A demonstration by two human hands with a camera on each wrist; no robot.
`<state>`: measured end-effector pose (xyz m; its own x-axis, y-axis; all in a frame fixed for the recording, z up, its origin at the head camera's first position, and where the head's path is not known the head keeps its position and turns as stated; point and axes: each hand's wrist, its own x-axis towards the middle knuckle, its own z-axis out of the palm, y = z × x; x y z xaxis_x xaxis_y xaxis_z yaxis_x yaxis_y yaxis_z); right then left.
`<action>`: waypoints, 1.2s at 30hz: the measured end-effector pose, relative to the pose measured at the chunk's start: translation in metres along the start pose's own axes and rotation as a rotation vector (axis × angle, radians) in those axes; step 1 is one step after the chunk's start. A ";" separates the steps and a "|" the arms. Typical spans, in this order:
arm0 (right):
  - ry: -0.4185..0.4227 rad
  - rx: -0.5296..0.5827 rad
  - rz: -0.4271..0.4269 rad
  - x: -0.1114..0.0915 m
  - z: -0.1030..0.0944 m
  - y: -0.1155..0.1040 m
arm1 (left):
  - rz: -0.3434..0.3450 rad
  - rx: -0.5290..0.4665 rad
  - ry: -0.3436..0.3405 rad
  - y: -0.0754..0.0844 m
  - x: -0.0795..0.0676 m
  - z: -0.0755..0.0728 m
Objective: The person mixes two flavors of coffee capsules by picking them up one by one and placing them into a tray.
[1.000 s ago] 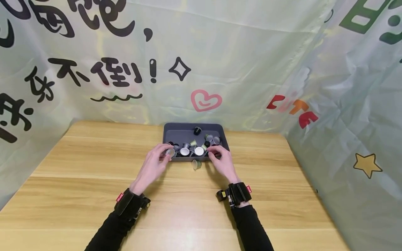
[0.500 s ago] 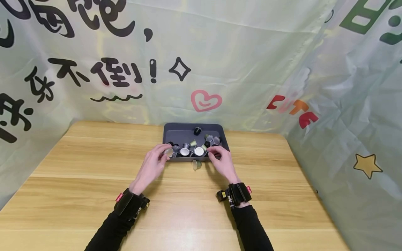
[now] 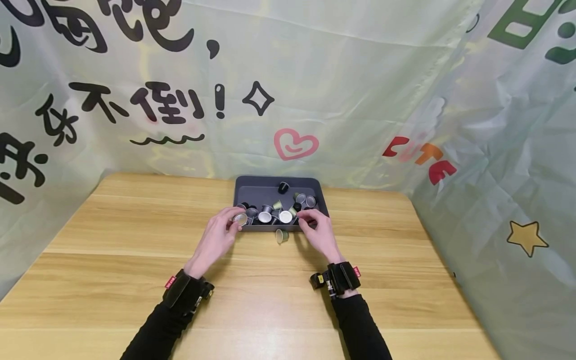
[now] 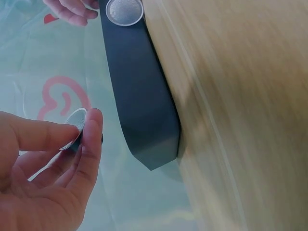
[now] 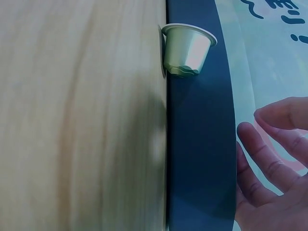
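A dark grey tray (image 3: 256,192) holds several coffee capsules, silver, black and pale green, most of them heaped toward its near side. At the tray's front left corner my left hand (image 3: 218,235) pinches a coffee capsule (image 3: 240,219) between thumb and fingers. The left wrist view shows that capsule (image 4: 77,120) tilted, its pale lid side toward the thumb. Over the tray's front right part is my right hand (image 3: 318,234), its fingers loosely bent. In the right wrist view, nothing shows between the thumb and fingers of the right hand (image 5: 274,168).
A pale green capsule (image 3: 282,236) lies on its side on the wooden table (image 3: 270,290), just in front of the tray. A black capsule (image 3: 283,188) lies apart near the tray's back wall. Behind the table hangs a printed cloth (image 3: 351,100).
My left hand has shifted slightly left with the pinched capsule. The right hand stays where it was, and the capsules in the tray look unchanged.
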<state>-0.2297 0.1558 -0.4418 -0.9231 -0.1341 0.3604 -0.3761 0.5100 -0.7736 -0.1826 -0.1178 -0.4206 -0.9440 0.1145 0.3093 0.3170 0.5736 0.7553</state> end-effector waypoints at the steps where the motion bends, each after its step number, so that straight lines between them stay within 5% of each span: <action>1: -0.002 0.000 0.002 0.000 0.000 0.000 | -0.002 0.000 0.000 0.000 0.000 0.000; 36: -0.016 0.022 0.029 0.000 0.001 0.002 | 0.027 0.066 -0.032 -0.009 -0.001 0.000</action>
<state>-0.2306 0.1558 -0.4434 -0.9347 -0.1328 0.3298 -0.3508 0.4949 -0.7950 -0.1849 -0.1230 -0.4273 -0.9379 0.1559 0.3100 0.3370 0.6220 0.7068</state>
